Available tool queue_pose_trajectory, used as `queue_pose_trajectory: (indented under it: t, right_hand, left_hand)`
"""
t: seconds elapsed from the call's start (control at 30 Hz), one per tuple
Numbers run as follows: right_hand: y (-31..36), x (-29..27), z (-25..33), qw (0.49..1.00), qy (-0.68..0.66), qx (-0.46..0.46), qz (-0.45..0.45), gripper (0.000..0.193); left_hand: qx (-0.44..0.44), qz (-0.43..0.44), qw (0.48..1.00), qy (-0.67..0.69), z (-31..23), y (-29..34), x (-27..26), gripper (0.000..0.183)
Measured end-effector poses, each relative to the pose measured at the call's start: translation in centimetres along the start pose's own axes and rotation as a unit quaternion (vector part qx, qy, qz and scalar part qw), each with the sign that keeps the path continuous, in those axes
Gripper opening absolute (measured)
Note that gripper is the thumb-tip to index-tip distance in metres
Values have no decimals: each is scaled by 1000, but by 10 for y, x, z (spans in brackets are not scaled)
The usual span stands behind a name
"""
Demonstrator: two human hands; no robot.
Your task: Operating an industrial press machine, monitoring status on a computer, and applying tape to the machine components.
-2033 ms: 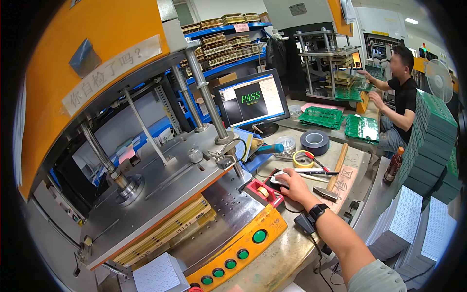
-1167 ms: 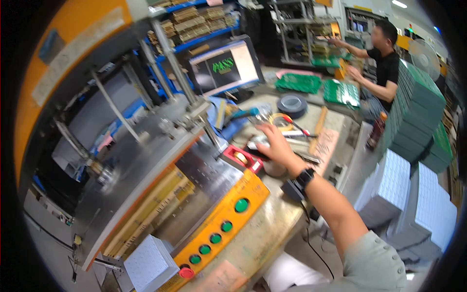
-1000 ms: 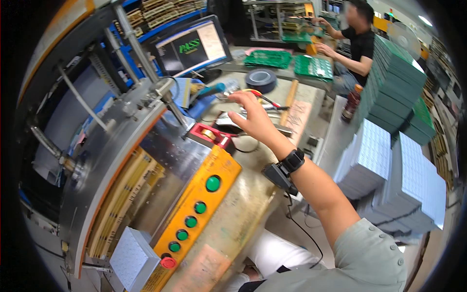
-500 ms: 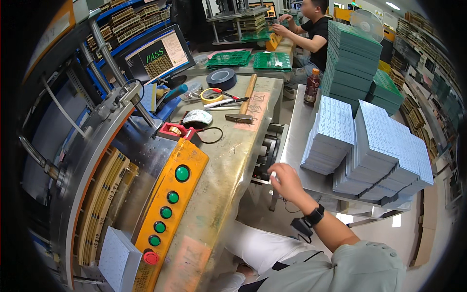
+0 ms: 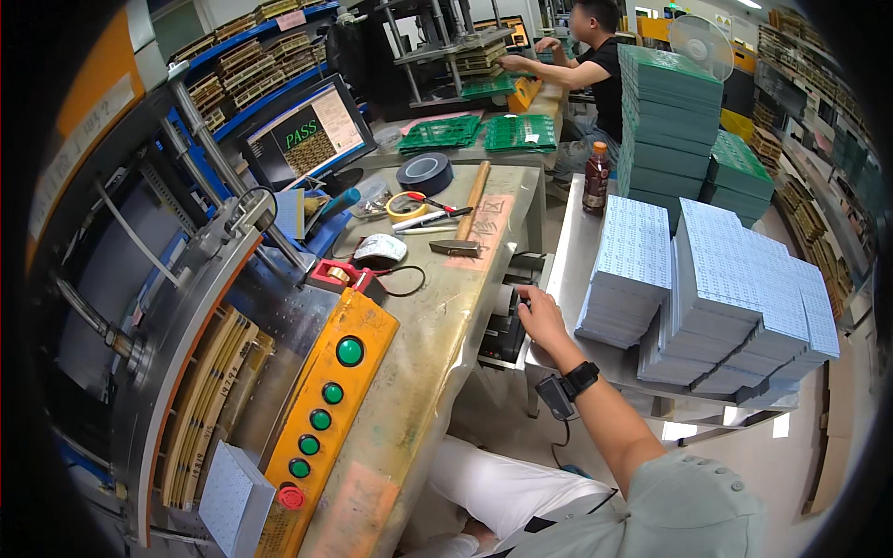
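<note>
While the right grip (image 5: 544, 319) is poised just off the right edge of the worktop (image 5: 423, 321), an open drawer (image 5: 500, 359) is seen under that edge, immediately to the left of the fingertips and partly below them. Whether the drawer is touched cannot be told. The fingers are loosely bent, and whether anything is pinched between them is hidden from this angle. The drawer is edged with bare metal; its inside is dark and crowded, and a pale grey cylinder (image 5: 504, 299) is shown in it, close beside the fingertips. The left hand cannot be made out with certainty: only a small patch of skin is glimpsed between the white trouser legs (image 5: 488, 476). To the grip's right, stacked pale printed panels (image 5: 637, 240) are carried on a metal stand (image 5: 561, 272).
</note>
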State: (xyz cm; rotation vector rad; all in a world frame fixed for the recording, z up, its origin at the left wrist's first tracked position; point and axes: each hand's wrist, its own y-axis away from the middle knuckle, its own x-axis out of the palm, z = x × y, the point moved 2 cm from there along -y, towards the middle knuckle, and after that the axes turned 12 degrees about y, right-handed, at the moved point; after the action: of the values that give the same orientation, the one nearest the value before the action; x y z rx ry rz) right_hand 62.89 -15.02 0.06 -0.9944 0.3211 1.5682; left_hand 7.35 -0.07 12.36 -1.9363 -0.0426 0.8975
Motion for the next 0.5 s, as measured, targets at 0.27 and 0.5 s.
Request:
queue_pose_trajectory:
  t: [0.27, 0.5]
  right_hand:
    - [-2, -1, 1, 1000, -26, 4, -13, 30]
    - [-2, 3, -3, 999, -12, -14, -46, 30]
  left_hand:
    - [-8, 11, 1000, -20, -2, -1, 1, 9]
    - [0, 11, 1000, -7, -2, -2, 3, 10]
